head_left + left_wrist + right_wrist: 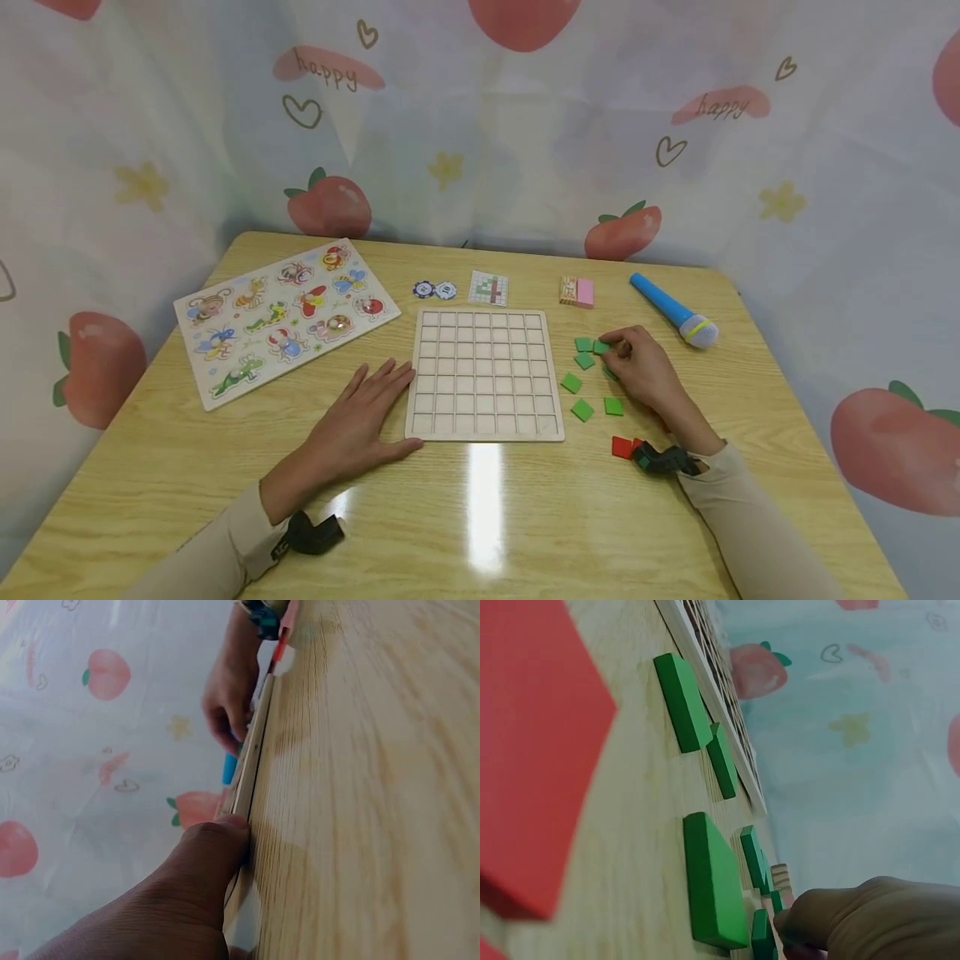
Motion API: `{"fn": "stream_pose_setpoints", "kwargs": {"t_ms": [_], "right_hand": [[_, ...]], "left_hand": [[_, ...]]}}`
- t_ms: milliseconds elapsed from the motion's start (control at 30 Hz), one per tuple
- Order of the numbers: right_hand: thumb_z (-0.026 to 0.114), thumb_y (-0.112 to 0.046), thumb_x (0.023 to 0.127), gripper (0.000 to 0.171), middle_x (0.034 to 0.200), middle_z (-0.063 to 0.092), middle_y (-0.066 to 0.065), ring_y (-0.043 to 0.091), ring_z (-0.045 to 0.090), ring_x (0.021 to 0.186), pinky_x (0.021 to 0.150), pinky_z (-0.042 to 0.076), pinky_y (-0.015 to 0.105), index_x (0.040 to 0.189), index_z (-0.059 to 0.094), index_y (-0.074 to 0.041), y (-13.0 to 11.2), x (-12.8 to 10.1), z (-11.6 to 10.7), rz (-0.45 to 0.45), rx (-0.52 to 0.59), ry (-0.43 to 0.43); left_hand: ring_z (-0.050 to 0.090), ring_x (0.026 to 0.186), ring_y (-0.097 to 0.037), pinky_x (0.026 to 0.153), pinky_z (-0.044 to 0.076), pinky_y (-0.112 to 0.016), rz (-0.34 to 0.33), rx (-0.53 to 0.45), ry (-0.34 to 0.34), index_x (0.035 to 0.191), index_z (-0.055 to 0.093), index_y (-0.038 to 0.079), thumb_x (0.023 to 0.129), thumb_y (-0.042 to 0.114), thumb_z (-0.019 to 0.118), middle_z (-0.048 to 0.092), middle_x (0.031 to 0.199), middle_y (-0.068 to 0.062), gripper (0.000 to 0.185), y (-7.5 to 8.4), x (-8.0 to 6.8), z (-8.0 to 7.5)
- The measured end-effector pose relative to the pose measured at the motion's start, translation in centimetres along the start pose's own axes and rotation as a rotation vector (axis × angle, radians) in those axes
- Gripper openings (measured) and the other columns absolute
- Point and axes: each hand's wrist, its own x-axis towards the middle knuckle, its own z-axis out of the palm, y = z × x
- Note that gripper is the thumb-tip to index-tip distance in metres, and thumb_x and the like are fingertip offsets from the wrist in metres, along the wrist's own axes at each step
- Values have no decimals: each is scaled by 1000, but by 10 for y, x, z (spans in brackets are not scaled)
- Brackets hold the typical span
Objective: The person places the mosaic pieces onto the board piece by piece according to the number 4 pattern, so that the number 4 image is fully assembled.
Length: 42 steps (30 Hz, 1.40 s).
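Note:
A wooden grid board [486, 375] lies on the table, its square cells bare. My left hand [360, 425] rests flat beside it with fingers spread; the fingertips touch its left edge and the thumb [217, 840] is at the near-left corner. To the right of the board, my right hand [643, 371] pinches a green square tile [601, 347] between thumb and index finger. Several more green tiles [572, 382] lie scattered around, one partly hidden under that hand. Red tiles [622, 447] sit near the right wrist, partly covered by the wrist camera.
A wooden insect puzzle [288, 321] lies at the left. Behind the board are two poker chips [435, 290], a small printed pattern card [488, 288] and a pink-and-patterned small block [577, 292]. A blue toy microphone [675, 310] lies at the back right.

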Motion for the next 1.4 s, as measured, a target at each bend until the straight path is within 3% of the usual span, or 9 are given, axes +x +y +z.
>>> {"fn": "stream_pose_setpoints", "kwargs": {"t_ms": [167,333,633,1000,1400], "right_hand": [[67,-13,104,28,125,62,19,31,62,99,79,51,37,132,70,-8,-10,0,-3,-31,-7,-8],[69,-13,104,28,128,64,17,30,60,101,80,51,39,131,71,-8,-32,5,-4,-120,-25,-33],[72,-9,101,25,124,65,15,29,60,99,77,51,38,126,73,-7,-85,42,15,-260,-15,-110],[66,-15,106,23,127,62,13,28,60,102,86,55,43,128,72,-8,-117,80,45,-265,-9,-249],[67,-15,106,22,126,62,13,26,59,97,82,54,41,126,73,-10,-126,98,57,-246,-16,-282]], "left_hand": [[23,168,-28,140,7,-52,-5,-21,-5,169,33,13,88,71,73,33,177,-3,107,-1,0,2],[23,168,-27,140,7,-51,-5,-14,-8,169,32,14,88,72,72,32,177,-2,107,-2,0,4],[22,168,-26,141,7,-51,-14,-7,-18,170,31,15,89,73,71,31,177,-1,107,-3,-1,3],[23,168,-25,141,8,-51,-9,0,-20,170,31,16,90,73,70,31,178,1,106,-2,1,3],[22,168,-25,141,8,-51,-5,0,-26,170,32,16,91,74,68,31,178,1,104,-3,1,-2]]}}
